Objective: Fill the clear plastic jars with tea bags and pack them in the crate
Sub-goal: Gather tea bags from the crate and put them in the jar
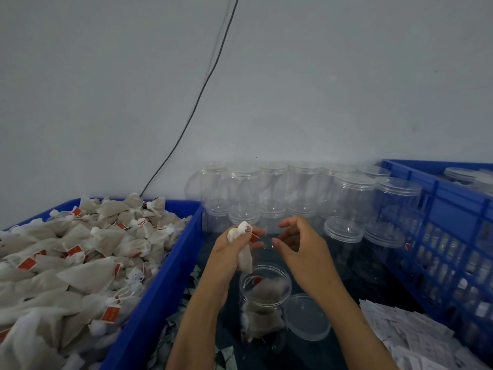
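Against a grey wall I see two blue containers: a bin heaped with tea bags left of my fingers, and a crate holding capped jars to their right. My left hand pinches one tea bag just above one open jar, partly filled. My right hand hovers beside it, fingers loosely apart. One lid lies below.
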Motion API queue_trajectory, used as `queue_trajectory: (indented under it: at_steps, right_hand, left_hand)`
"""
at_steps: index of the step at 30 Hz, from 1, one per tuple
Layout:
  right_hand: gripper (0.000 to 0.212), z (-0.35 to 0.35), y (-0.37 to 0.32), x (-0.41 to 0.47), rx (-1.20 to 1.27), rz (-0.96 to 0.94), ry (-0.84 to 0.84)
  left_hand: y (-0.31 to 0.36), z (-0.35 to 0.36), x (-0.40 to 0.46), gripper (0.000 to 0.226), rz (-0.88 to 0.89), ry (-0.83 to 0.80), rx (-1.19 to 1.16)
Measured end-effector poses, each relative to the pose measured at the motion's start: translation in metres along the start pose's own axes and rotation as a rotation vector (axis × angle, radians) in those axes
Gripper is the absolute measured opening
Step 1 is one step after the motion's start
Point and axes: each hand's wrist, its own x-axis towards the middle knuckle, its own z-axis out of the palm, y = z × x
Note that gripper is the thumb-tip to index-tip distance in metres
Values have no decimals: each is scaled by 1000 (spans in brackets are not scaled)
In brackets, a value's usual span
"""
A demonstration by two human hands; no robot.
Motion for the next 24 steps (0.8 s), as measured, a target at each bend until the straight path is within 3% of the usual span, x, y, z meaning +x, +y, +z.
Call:
queue_trajectory:
  at_steps: [3, 6, 8, 12, 14, 21, 24]
  right_hand:
    - [10, 0, -7, -1, 194, -18, -101]
    - [23, 3, -10, -3, 286, 12, -208]
    - [21, 5, -10, -4, 265, 14, -188]
    - [13, 3, -3, -2, 146, 27, -60]
    - [12, 0, -1, -1, 61, 17, -63]
    - [19, -3, -1, 0, 121, -13, -184]
    - [19, -3, 3, 0, -79, -34, -235]
  left_hand:
    - [-6, 0, -1, 23, 79, -66, 124]
    - [-10, 2, -2, 16, 159, -184, 262]
    - [-11, 6, -3, 15, 194, -277, 315]
    - [-13, 4, -3, 45, 189, -384, 343]
    - [-14, -1, -2, 58, 201, -384, 409]
    - [-5, -23, 0, 32, 243, -284, 580]
    - [-2, -29, 0, 28, 263, -219, 709]
